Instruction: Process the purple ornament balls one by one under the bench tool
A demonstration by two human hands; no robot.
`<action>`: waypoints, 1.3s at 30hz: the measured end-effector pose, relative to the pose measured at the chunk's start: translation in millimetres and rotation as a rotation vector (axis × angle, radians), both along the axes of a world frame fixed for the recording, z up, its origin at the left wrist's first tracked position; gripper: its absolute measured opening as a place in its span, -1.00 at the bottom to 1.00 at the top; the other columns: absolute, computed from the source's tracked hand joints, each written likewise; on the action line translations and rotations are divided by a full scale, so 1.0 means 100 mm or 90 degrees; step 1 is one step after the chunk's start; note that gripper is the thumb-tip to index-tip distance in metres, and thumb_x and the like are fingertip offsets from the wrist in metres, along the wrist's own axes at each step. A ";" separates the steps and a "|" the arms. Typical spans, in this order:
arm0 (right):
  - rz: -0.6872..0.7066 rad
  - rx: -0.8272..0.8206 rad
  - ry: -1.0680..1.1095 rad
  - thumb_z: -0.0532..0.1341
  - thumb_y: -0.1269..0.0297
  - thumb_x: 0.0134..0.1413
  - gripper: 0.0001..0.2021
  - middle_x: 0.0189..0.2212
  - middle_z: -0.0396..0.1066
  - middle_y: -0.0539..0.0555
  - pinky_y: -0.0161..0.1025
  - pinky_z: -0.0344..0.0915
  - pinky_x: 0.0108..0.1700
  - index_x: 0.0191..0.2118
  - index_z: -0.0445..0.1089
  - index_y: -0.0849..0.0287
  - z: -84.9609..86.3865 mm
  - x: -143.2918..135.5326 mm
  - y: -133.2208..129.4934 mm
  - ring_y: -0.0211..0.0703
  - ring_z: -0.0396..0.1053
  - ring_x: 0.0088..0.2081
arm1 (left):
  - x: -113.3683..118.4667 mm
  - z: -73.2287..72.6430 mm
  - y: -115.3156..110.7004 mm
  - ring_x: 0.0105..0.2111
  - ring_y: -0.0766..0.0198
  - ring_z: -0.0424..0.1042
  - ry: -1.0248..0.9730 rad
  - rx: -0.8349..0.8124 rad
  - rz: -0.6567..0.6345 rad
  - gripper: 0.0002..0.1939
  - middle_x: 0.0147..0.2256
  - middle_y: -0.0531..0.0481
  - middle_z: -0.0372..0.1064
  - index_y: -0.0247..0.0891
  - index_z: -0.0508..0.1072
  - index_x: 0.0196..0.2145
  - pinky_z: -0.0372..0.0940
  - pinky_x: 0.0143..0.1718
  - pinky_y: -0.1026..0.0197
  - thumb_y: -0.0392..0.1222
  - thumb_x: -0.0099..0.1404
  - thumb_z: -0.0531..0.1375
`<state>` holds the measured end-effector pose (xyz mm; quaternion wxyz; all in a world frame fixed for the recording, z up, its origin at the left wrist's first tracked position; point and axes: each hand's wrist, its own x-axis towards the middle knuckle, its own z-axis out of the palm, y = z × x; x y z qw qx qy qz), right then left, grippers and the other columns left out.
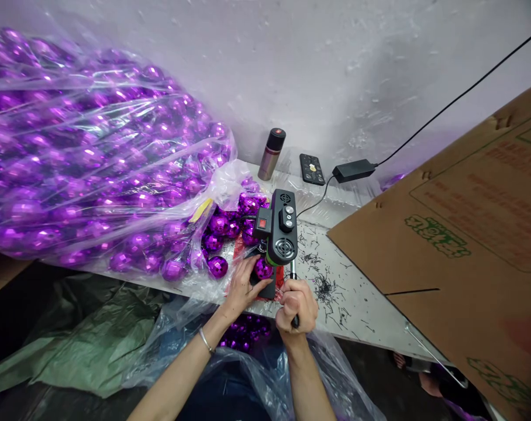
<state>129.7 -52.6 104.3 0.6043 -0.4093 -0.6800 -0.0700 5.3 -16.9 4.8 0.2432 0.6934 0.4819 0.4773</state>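
Observation:
A black machine (283, 227) with two round vents and a red switch stands on the white table. Under its near end sits a shiny purple ball (264, 268), with the thumb and fingers of my left hand (242, 286) around its left and near sides. My right hand (297, 306) is wrapped round the black grip of a metal lever at the machine's right. More purple balls (217, 267) lie left of the machine, spilling from a large clear bag (90, 158) full of them.
At the back stand a flask (272, 154), a phone (311, 169) and a power adapter (354, 171) with a cable. A large cardboard box (458, 234) leans in at right. Black scraps (326, 287) litter the table (366, 310). Balls (247, 333) lie in plastic below.

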 end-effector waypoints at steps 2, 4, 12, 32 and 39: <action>0.000 0.011 0.001 -0.05 0.35 0.42 -0.65 -0.50 0.29 0.00 -0.25 0.20 -0.41 -0.46 0.19 0.10 -0.03 -0.01 0.01 -0.26 0.24 -0.48 | 0.00 0.01 0.00 0.13 -0.08 0.47 0.000 -0.009 0.003 -0.40 0.11 -0.27 0.45 -0.21 0.32 0.25 0.37 0.15 -0.16 0.07 0.35 0.30; 0.000 0.020 0.007 -0.05 0.34 0.42 -0.64 -0.51 0.29 -0.01 -0.25 0.18 -0.42 -0.47 0.19 0.10 -0.07 -0.01 0.02 -0.26 0.23 -0.50 | 0.00 0.01 -0.01 0.13 -0.09 0.47 0.004 -0.021 0.009 -0.39 0.10 -0.26 0.46 -0.20 0.33 0.24 0.37 0.15 -0.16 0.07 0.34 0.31; -0.004 0.031 0.030 -0.07 0.28 0.45 -0.63 -0.52 0.26 -0.03 -0.23 0.17 -0.39 -0.46 0.17 0.09 -0.21 -0.03 0.05 -0.27 0.22 -0.50 | 0.02 0.01 -0.02 0.13 -0.08 0.47 -0.003 -0.018 0.017 -0.41 0.11 -0.27 0.46 -0.21 0.34 0.23 0.37 0.15 -0.14 0.06 0.35 0.30; 0.019 -0.008 0.059 0.03 0.48 0.35 -0.66 -0.58 0.26 -0.04 -0.28 0.19 -0.44 -0.50 0.20 0.12 0.22 0.01 0.09 -0.29 0.33 -0.49 | -0.01 -0.05 0.04 0.18 -0.10 0.45 -0.005 -0.017 0.005 -0.37 0.14 -0.27 0.46 -0.21 0.35 0.24 0.33 0.21 -0.22 0.11 0.33 0.31; 0.013 -0.045 0.071 0.03 0.51 0.32 -0.68 -0.56 0.27 -0.05 -0.28 0.18 -0.43 -0.49 0.21 0.12 0.35 -0.01 0.06 -0.29 0.32 -0.48 | -0.14 0.00 -0.35 0.11 -0.11 0.52 0.029 0.087 0.013 -0.27 0.09 -0.29 0.50 -0.20 0.30 0.30 0.42 0.16 -0.18 0.18 0.30 0.32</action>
